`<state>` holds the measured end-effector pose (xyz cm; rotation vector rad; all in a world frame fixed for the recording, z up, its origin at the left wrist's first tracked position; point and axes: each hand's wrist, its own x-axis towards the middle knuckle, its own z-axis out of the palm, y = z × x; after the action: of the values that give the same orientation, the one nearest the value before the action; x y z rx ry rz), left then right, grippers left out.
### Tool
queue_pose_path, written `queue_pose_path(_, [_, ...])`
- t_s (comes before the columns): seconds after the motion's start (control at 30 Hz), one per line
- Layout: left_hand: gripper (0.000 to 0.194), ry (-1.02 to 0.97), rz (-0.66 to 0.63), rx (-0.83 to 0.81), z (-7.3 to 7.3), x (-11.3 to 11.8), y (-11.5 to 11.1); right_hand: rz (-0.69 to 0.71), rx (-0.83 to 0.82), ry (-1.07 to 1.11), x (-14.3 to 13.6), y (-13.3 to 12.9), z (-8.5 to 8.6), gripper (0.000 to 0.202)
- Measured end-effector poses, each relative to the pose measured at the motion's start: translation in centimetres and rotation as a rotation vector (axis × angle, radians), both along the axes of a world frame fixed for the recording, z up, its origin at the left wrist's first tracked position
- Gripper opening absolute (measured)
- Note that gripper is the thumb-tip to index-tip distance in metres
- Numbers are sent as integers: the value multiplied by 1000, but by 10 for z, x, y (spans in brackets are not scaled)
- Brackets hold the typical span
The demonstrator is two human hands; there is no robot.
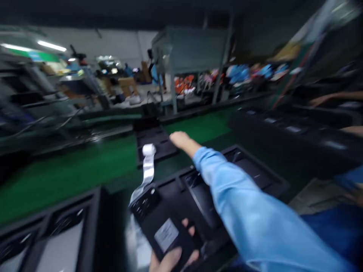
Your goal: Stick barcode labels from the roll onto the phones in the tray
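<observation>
My left hand is wrapped round a black phone, its back turned up and tilted. That back carries several round lenses and a pale label. My right hand, in a blue sleeve, reaches far forward over the green surface, beside the right edge of the far black tray. Its fingers look curled, and what they hold, if anything, is hidden. A strip of white labels runs from behind the phone to a small roll on the far tray. Beneath my right arm lies a nearer black tray with a dark phone in one compartment.
At the lower left, another black tray holds phones in its compartments. A green belt-like surface runs across, with a metal rail behind. Another person's hand and forearm reach over dark trays at the right. A grey metal cabinet stands beyond.
</observation>
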<state>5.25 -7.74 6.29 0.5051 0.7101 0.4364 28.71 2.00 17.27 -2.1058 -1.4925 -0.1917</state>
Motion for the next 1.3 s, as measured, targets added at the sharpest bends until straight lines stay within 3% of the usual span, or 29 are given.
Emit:
queue_pose_path(0.07, [40, 51, 181, -24, -2, -17, -17, 114, -8, 130, -10, 29, -20, 29])
queue_pose_path(0.13, [45, 73, 329, -35, 2, -19, -27, 221, 6, 234, -15, 25, -37, 14])
queue_pose_path(0.2, [46, 71, 401, -45, 9, -12, -32, 315, 50, 327, -17, -10, -52, 18])
queue_pose_path(0.3, [45, 35, 421, -70, 21, 1, -36, 487, 167, 542, -23, -93, -69, 16])
queue_pose_path(0.37, [42, 14, 421, -88, 26, 8, -40, 495, 153, 518, -30, -142, -78, 15])
queue_pose_path(0.43, [40, 30, 424, -106, 27, 16, -45, 517, 106, 460, -36, -175, -83, 16])
queue_pose_path(0.5, [40, 75, 415, -130, 26, 24, -50, 557, 65, 380, -39, -191, -82, 16])
queue_pose_path(0.63, [39, 191, 426, -152, 24, 42, -59, 562, 26, 226, -32, -199, -75, 17])
queue_pose_path(0.87, [36, 319, 581, -101, 23, 64, -64, 467, 44, 119, -15, -207, -81, 24])
queue_pose_path(1.3, [32, 388, 556, -129, 21, 78, -66, 372, 88, 4, -6, -204, -88, 24])
